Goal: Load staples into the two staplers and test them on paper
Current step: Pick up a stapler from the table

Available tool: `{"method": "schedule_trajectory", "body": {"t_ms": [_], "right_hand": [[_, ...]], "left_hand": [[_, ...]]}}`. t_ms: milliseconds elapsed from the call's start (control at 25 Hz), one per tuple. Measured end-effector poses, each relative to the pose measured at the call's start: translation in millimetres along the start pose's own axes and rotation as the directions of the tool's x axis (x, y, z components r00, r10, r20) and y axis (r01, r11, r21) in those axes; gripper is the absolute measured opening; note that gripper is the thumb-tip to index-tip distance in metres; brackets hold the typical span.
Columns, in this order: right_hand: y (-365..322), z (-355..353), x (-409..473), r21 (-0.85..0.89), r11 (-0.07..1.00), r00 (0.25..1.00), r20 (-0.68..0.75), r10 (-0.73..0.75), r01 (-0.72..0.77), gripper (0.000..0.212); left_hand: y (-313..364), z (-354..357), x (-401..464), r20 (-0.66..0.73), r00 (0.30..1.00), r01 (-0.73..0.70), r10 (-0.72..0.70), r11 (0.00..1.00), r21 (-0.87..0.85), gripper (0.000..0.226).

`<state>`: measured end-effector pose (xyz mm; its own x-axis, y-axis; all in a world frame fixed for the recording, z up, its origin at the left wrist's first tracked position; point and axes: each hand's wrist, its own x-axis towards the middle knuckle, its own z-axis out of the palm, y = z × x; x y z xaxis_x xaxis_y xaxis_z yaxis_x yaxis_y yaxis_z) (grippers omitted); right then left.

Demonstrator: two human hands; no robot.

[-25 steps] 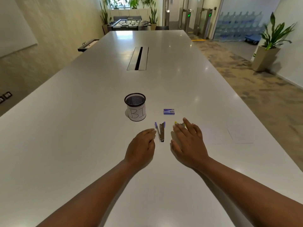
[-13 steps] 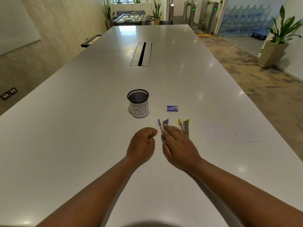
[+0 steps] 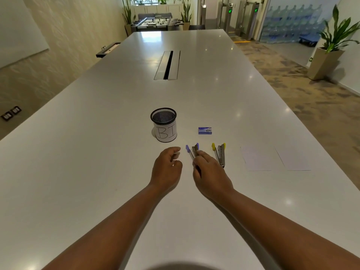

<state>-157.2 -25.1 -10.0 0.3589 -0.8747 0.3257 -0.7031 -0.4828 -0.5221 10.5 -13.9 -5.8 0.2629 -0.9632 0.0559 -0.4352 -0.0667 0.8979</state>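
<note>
Right hand [image 3: 209,172] gripping the purple stapler [image 3: 191,151] just right of the cup [image 3: 164,126]. Left hand [image 3: 167,168] lying curled beside it, grip contents unclear. Yellow stapler [image 3: 219,153] lying further right.

The right hand [image 3: 211,172] grips the purple stapler [image 3: 191,150]; the left hand [image 3: 167,168] hangs loosely curled beside it.

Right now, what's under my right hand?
The right hand covers the near end of the purple stapler; its fingers curl on it. Only the far purple tips and metal body show. Whether it rests on the table is hidden.
</note>
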Motion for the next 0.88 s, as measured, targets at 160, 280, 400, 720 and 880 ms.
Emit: {"method": "schedule_trajectory", "body": {"t_ms": [160,280,400,720,880], "right_hand": [[1.9,-2.4,-0.1,0.07,0.997,0.998,-0.052,-0.021,0.025,0.017],[5.3,-1.9,-0.3,0.125,0.992,0.997,-0.077,-0.003,0.013,0.025],[8.5,-0.9,0.5,0.144,0.989,0.996,-0.09,0.0,0.013,0.027],[8.4,-1.6,-2.1,0.158,0.986,0.984,-0.178,-0.025,0.053,0.032],[6.7,-4.0,-2.5,0.235,0.971,0.992,-0.106,0.062,-0.035,0.046]], "left_hand": [[3.5,7.5,6.5,0.058,0.994,-0.107,0.097,0.969,0.224,0.053],[3.7,13.5,5.4,0.022,0.986,-0.163,0.166,0.925,0.344,0.048],[3.9,13.7,4.7,-0.053,0.995,-0.074,0.081,0.991,0.109,0.039],[17.8,24.7,15.6,0.011,0.976,0.183,-0.218,0.787,-0.589,0.014],[15.2,21.3,13.9,0.025,0.982,0.16,-0.187,0.758,-0.632,0.017]]}}
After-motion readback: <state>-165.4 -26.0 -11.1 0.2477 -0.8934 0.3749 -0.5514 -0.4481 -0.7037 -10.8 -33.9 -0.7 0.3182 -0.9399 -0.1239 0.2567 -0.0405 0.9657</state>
